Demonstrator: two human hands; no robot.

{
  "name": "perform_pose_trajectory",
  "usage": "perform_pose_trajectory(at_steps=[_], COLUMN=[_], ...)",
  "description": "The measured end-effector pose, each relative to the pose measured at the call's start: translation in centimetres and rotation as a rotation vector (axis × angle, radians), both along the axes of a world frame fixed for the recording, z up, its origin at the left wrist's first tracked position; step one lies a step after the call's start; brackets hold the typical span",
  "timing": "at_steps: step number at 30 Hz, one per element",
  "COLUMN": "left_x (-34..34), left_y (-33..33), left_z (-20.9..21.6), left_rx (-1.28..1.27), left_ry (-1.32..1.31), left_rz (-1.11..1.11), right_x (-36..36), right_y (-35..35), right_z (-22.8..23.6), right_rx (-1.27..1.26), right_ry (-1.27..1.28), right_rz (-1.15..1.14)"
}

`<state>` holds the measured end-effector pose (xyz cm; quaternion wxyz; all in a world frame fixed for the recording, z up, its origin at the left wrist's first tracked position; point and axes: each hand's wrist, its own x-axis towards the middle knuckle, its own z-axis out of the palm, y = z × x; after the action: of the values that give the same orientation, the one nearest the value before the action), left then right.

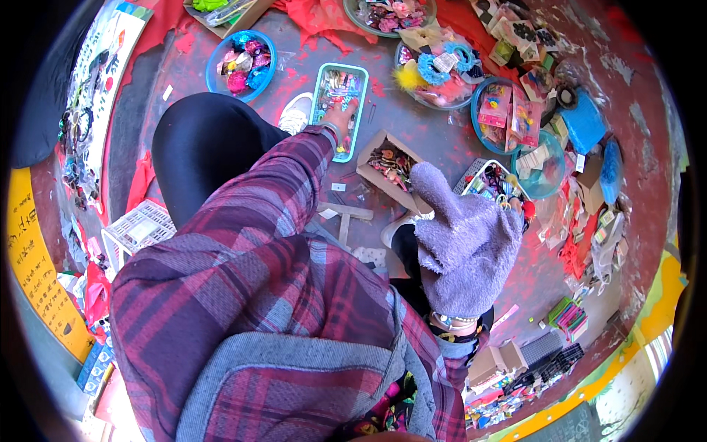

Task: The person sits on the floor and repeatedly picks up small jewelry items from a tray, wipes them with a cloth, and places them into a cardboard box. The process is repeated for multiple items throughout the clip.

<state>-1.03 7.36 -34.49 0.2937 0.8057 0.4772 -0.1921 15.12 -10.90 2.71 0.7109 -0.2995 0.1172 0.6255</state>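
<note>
My left arm, in a plaid sleeve, stretches forward to a pale green-rimmed tray on the floor. Over the small colourful packaged items in it is my left hand, its fingers apart and touching the contents; nothing shows gripped. A fuzzy lilac mitt covers my right hand, which is raised above my right leg. One digit sticks out from the rest, and the other fingers are hidden by the fabric. Bracelets circle that wrist. Beyond the mitt stands an open cardboard box of small hair accessories.
A blue basin of shiny pieces stands at the far left. Several more basins and a white basket of trinkets line the right. Another white plastic basket sits beside my left leg. Loose packets and red scraps litter the floor.
</note>
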Motion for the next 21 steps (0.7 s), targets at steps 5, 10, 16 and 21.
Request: perform_pose_trajectory(at_steps=[5, 10, 16, 21], left_x=[0.0, 0.8, -2.3, -4.7], left_y=[-0.8, -1.0, -0.1, 1.8], left_z=[-1.5, -1.4, -5.6, -7.0], left_rx=[0.104, 0.019, -0.245, -0.938], left_ry=[-0.054, -0.127, -0.527, -0.900], left_rz=[-0.094, 0.133, 0.648, 1.205], right_x=[-0.1, -0.5, -0.7, -1.2], right_y=[0.4, -0.2, -0.2, -0.1], right_z=[0.4, 0.1, 0.1, 1.3], right_rx=[-0.024, -0.102, 0.002, -0.024], right_ry=[0.023, 0.041, 0.018, -0.057], right_rz=[0.013, -0.052, -0.012, 0.043])
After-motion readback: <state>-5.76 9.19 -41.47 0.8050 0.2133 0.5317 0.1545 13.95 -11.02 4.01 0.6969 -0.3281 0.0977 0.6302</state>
